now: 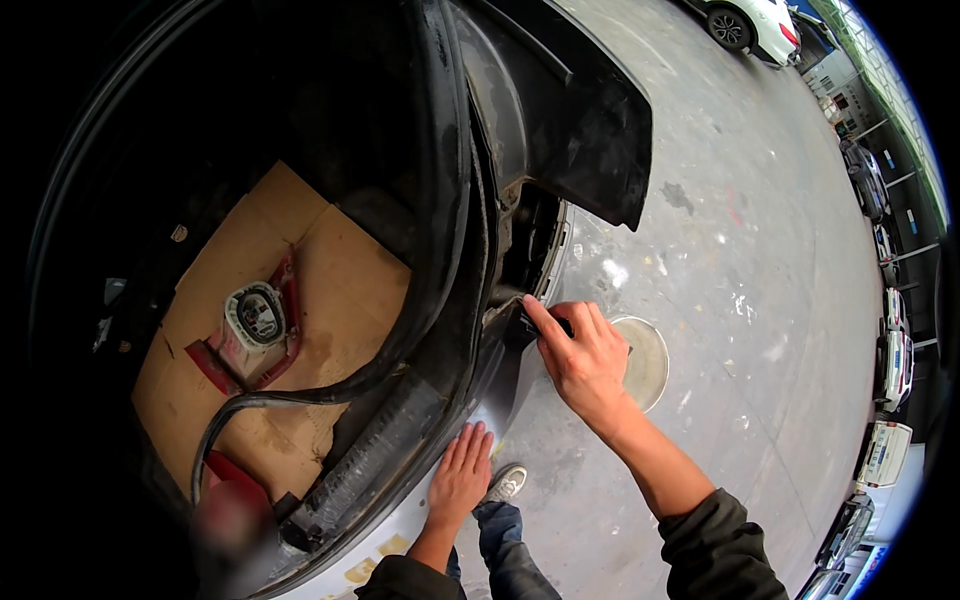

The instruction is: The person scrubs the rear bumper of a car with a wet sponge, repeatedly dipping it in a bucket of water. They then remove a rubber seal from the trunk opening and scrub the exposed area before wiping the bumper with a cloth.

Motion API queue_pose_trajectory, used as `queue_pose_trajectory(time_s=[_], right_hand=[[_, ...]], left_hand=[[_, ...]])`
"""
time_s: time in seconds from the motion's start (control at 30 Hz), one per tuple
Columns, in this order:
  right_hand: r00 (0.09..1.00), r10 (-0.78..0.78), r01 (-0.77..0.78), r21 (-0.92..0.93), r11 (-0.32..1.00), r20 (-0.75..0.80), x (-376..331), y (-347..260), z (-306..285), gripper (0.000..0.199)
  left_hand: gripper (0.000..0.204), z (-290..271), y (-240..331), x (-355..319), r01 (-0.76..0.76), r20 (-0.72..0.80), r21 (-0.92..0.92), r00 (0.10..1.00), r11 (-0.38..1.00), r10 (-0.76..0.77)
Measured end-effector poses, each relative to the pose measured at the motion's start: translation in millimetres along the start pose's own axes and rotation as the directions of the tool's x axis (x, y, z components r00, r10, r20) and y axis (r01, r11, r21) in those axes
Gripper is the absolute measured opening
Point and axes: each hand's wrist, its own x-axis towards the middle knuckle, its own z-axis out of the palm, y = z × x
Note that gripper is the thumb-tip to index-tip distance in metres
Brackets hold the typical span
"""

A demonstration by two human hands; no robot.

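My right hand (585, 360) is at the rear corner of a car body, beside the dark lamp opening (530, 240). Its index finger reaches to the lower edge of that opening, while the other fingers curl round something dark that they mostly hide. Lower down, my left hand (462, 475) lies flat with fingers stretched on the silver-white bumper (415, 520). Inside the open boot, a red and clear tail lamp (292, 340) rests on a cardboard sheet (350, 260). A black rubber seal (465, 200) runs round the boot opening, and part of it hangs loose across the cardboard.
A round, pale-topped bucket (648, 365) stands on the grey floor (740, 350) beyond my right hand. A black body panel (590, 130) juts out above the lamp opening. Another red piece (235, 475) lies at the boot's near edge. Parked cars (895, 360) line the far right.
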Motion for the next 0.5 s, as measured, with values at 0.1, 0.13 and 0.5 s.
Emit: queue_pose_trajectory(time_s=[0.1,0.13,0.5], right_hand=[[1.0,-0.003,0.003,0.001,1.0,-0.028,1.5,-4.0,1.4,0.043],[0.999,-0.004,0.004,0.009,1.0,-0.045,1.5,-6.6,1.8,0.042],[0.989,0.14,-0.136,0.064,0.989,-0.058,11.9,-28.4,3.4,0.04]], left_hand=[[0.061,-1.2,-3.0,-0.5,-0.004,0.008,0.014,1.0,1.0,0.004],[0.061,-2.2,-4.8,-1.2,-0.007,0.01,0.022,1.0,1.0,0.006],[0.065,6.5,-9.2,-2.6,0.04,0.0,-0.076,0.999,0.996,-0.04]])
